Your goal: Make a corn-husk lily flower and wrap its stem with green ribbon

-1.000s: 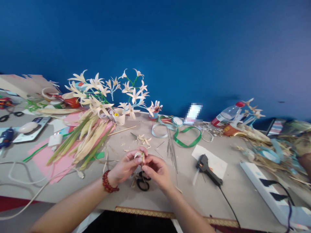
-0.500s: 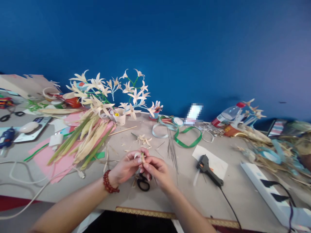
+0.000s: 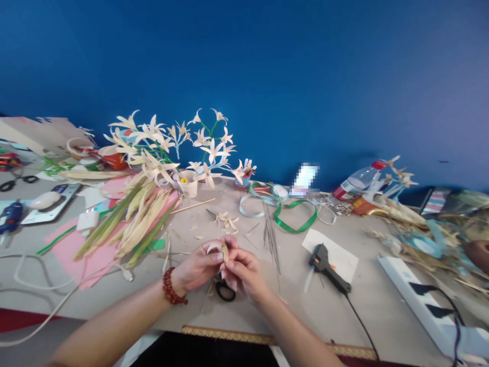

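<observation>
Both my hands meet over the near middle of the grey table [image 3: 367, 316]. My left hand [image 3: 198, 265], with a red bead bracelet [image 3: 170, 286] on its wrist, pinches a small pale leaf petal piece [image 3: 219, 249] between thumb and fingers. My right hand [image 3: 242, 270] is closed on the same little piece from the right. Black scissors [image 3: 223, 291] lie on the table just under my hands. A few small finished pale flowers [image 3: 227, 220] lie a short way beyond my fingers.
A bunch of long pale and green leaf strips [image 3: 133, 224] lies at left on pink paper. Cream flowers on stems [image 3: 183, 145] stand behind. Thin wires [image 3: 270, 237], green ribbon [image 3: 296, 216], a black glue gun [image 3: 328, 267], a white power strip [image 3: 424, 303] and a bottle [image 3: 357, 181] lie right. Another person's hand [image 3: 477, 252] shows at far right.
My hands have shifted slightly toward me and closed tighter round the petal piece, turning it a little. The other person's hand at far right has moved.
</observation>
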{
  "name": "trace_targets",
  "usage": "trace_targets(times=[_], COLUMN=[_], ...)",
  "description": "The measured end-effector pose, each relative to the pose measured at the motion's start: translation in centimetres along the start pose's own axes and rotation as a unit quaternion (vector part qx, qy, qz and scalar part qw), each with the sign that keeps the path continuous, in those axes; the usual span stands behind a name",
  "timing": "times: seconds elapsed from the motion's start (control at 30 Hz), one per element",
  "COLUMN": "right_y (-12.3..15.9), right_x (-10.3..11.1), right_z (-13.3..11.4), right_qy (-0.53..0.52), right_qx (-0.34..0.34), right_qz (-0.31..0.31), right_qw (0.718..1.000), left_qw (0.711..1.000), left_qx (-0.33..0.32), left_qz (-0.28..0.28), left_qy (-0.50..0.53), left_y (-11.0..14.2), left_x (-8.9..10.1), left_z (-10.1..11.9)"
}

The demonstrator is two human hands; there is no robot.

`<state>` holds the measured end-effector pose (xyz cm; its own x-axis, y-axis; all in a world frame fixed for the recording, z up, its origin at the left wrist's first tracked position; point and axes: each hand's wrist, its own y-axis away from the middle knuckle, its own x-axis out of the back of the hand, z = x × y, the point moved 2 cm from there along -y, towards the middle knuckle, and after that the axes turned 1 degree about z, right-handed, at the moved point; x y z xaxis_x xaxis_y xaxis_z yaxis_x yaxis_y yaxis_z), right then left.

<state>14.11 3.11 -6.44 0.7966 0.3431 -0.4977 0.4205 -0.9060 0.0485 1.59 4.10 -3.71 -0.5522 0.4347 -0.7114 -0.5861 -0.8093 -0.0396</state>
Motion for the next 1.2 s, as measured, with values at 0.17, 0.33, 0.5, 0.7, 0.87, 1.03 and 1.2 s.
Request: trace_targets(times=[0.17, 0.33, 0.5, 0.7, 0.87, 1.03, 1.2], right_y=[0.2, 0.7, 1.2, 1.5, 1.3, 0.7, 0.2], right_x=[-0.1, -0.4, -1.0, -0.9, -0.5, -0.1, 0.1], right_z=[0.4, -1.1, -2.5, -3.2, -4.7, -4.5, -3.8], right_qy=[0.034, 0.196, 0.372, 0.381, 0.359, 0.298, 0.179], right_qx=[0.038, 0.176, 0.282, 0.323, 0.305, 0.259, 0.164], right_qz=[0.03, 0.093, 0.108, 0.092, 0.087, 0.058, 0.046], right_qw=[0.998, 0.96, 0.878, 0.861, 0.878, 0.917, 0.969], left_qw=[0.999, 0.991, 0.991, 0.998, 0.999, 1.0, 0.998], left_qx=[-0.02, -0.065, -0.061, -0.043, -0.024, 0.017, 0.045], left_qz=[0.029, 0.098, 0.104, 0.044, 0.021, 0.013, 0.005], left_qy=[-0.025, -0.066, -0.049, -0.022, -0.007, 0.021, 0.053], left_y=[0.1, 0.1, 0.1, 0.0, 0.1, 0.2, 0.2], left_x=[0.3, 0.3, 0.2, 0.0, 0.2, 0.6, 0.7], left_z=[-0.2, -0.2, -0.5, -0.2, -0.3, -0.7, -1.1])
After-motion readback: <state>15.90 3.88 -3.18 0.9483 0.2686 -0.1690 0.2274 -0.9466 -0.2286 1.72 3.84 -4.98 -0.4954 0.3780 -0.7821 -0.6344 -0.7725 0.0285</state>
